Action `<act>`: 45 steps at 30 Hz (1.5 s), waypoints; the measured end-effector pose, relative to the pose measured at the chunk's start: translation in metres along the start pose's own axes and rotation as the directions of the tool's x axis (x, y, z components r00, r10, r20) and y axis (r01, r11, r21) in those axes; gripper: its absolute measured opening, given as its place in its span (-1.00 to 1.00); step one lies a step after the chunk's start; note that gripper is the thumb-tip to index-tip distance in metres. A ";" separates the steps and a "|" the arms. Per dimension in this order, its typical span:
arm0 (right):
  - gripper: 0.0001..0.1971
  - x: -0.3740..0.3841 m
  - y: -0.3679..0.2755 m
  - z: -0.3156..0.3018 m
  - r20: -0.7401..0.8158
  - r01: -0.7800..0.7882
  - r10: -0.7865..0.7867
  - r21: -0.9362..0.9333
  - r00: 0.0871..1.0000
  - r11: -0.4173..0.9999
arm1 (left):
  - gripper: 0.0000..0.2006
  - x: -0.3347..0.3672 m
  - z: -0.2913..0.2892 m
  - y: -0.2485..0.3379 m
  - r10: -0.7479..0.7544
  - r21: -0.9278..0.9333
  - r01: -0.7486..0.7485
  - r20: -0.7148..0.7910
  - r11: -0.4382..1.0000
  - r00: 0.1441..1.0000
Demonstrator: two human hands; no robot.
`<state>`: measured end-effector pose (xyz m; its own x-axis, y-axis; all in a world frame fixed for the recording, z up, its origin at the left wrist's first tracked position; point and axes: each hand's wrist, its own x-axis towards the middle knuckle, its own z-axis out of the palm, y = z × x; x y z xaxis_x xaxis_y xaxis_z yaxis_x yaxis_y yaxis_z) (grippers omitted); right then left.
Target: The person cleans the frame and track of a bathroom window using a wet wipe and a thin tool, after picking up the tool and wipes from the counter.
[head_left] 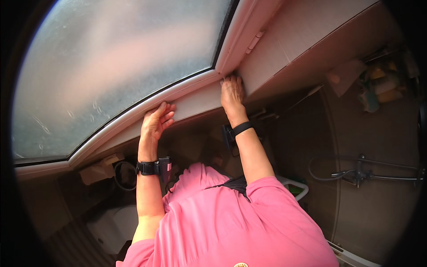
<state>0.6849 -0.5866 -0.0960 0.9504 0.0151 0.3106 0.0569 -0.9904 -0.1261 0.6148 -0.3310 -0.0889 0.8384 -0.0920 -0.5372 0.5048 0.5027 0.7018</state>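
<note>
A frosted window pane (pixel 120 75) in a white frame (pixel 182 88) fills the upper left. Below the frame runs a pale sill (pixel 195 101). My left hand (pixel 155 122) is by the frame's lower edge, palm turned right, fingers loosely stretched and apart, holding nothing that shows. At the frame's lower right corner, my right hand (pixel 232 92) reaches onto the sill with its fingers bent together. A small pale bit shows beside those fingertips; what they grip is hidden. Both wrists wear black straps with small dark devices.
A metal hinge (pixel 255 42) sits on the frame's right side, beside a tiled wall ledge (pixel 293 40). Lower right, a shower mixer with hose (pixel 358 172) is on the wall. Bottles and cloths (pixel 382 84) hang at upper right. A white basin or toilet (pixel 115 227) stands lower left.
</note>
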 end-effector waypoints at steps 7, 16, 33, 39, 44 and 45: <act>-0.84 -0.016 -0.006 -0.018 -0.069 0.022 -0.020 0.033 0.997 0.999 | -0.77 -0.001 -0.003 -0.001 0.012 -0.003 -0.012 0.007 1.000 1.000; -0.86 -0.027 -0.004 -0.069 0.246 -0.152 0.117 0.127 0.962 0.980 | -0.77 0.002 -0.004 0.000 0.004 -0.009 -0.004 0.005 1.000 1.000; -0.85 0.005 0.003 -0.002 -0.167 0.075 -0.087 -0.076 0.982 0.994 | -0.72 0.000 -0.001 0.000 0.022 0.020 -0.022 -0.008 1.000 1.000; -0.84 -0.040 0.007 -0.031 -0.036 0.093 -0.093 -0.003 0.995 0.996 | -0.72 0.001 -0.001 0.000 0.016 -0.003 -0.016 -0.007 1.000 1.000; -0.90 -0.071 0.016 -0.063 0.509 -0.087 0.070 0.010 0.858 0.996 | -0.75 0.004 -0.008 -0.001 0.007 -0.015 -0.007 0.037 1.000 0.999; -0.91 -0.081 0.020 -0.065 0.452 -0.116 0.105 -0.005 0.886 0.993 | -0.75 0.004 -0.007 -0.003 0.004 -0.024 -0.003 0.035 1.000 0.999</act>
<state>0.5895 -0.6164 -0.0625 0.9861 -0.0289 -0.1636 -0.0549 -0.9862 -0.1565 0.6150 -0.3267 -0.0966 0.8469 -0.1200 -0.5180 0.4974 0.5233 0.6919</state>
